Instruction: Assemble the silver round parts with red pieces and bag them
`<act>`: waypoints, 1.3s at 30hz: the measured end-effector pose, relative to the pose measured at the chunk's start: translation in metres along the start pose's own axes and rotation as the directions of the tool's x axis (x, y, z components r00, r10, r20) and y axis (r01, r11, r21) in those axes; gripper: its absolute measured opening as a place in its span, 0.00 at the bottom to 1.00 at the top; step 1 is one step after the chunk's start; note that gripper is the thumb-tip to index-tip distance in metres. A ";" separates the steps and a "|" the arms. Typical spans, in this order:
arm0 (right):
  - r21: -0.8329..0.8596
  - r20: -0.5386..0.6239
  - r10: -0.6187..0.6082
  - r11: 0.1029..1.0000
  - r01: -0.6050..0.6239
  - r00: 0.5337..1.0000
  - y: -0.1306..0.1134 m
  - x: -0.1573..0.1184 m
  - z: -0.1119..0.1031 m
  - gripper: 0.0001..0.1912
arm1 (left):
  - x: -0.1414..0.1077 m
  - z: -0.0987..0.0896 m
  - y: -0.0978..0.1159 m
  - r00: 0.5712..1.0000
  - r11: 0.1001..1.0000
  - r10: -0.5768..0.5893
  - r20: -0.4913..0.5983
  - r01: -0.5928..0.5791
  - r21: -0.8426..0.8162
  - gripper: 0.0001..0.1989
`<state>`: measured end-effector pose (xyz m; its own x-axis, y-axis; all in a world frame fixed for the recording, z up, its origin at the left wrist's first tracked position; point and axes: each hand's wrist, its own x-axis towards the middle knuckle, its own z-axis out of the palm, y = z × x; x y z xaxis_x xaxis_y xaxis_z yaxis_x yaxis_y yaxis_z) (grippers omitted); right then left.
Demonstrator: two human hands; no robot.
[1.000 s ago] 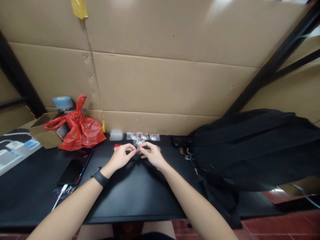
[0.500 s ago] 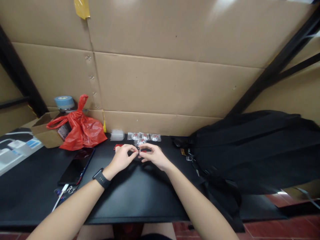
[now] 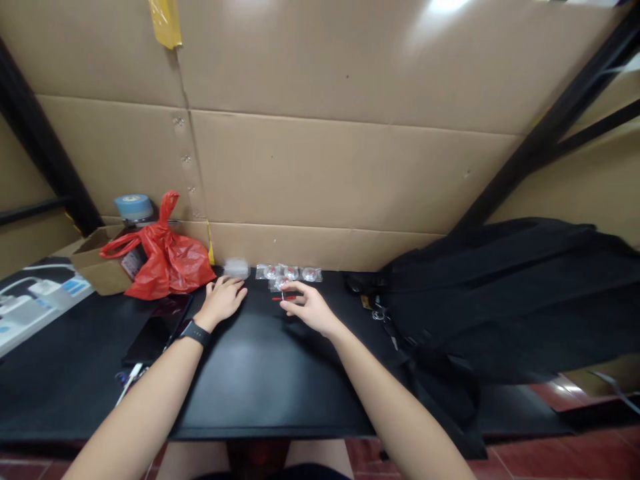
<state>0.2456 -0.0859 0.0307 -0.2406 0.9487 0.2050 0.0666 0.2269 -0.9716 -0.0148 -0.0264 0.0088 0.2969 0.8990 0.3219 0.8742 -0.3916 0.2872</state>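
Observation:
My right hand is closed in a pinch over the middle of the table. Between its thumb and fingertips is a small thin red piece with a pale upright pin; its exact kind is too small to make out. Just behind it lie several clear packets with round silvery and red contents. My left hand, with a black watch on the wrist, reaches palm down with fingers apart, by a stack of clear plastic pieces. What lies under its fingers is hidden.
A red plastic bag leans by a cardboard box at the left. A dark phone lies near a white power strip. Black cloth or a bag covers the right side. A cardboard wall stands behind.
My left hand has let go of the small red piece and moved left, its fingers spreading toward the clear plastic stack. My right hand keeps the piece in nearly the same spot.

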 end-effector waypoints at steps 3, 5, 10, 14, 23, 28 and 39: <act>-0.025 -0.006 -0.014 1.000 0.014 1.000 -0.001 0.000 -0.001 0.22 | 0.001 -0.001 0.003 0.999 1.000 0.007 -0.050 -0.006 0.007 0.18; -0.043 -0.023 -0.025 0.999 0.024 0.999 -0.001 0.001 -0.003 0.22 | 0.001 -0.007 0.005 0.994 1.000 0.012 -0.109 -0.010 0.020 0.18; -0.018 -0.038 -0.063 0.998 0.063 0.997 -0.005 0.002 -0.011 0.21 | 0.004 -0.027 0.008 0.949 0.996 0.053 -0.312 -0.073 -0.052 0.16; -0.052 -0.077 -0.094 0.995 0.090 0.993 -0.010 0.003 -0.018 0.20 | -0.001 -0.033 0.030 0.927 0.952 0.085 -0.365 -0.183 -0.244 0.15; -0.258 -0.143 -0.173 0.957 0.132 0.975 -0.023 0.000 -0.033 0.18 | -0.025 -0.014 0.092 0.876 0.849 0.480 0.052 -0.448 -0.280 0.10; -0.424 -0.009 -0.201 0.888 0.178 0.980 -0.031 -0.007 -0.038 0.16 | -0.029 -0.016 0.089 0.800 0.822 0.558 0.218 -0.499 -0.275 0.12; -0.814 0.275 0.105 0.555 0.173 0.956 -0.045 -0.020 -0.036 0.15 | -0.035 -0.023 0.085 0.809 0.907 0.418 0.413 -0.394 -0.146 0.19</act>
<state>0.2820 -0.1073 0.0744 -0.4894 0.8699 0.0616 0.7832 0.4695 -0.4076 0.0398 -0.0957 0.0429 0.7644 0.6447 0.0082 0.6200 -0.7385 0.2650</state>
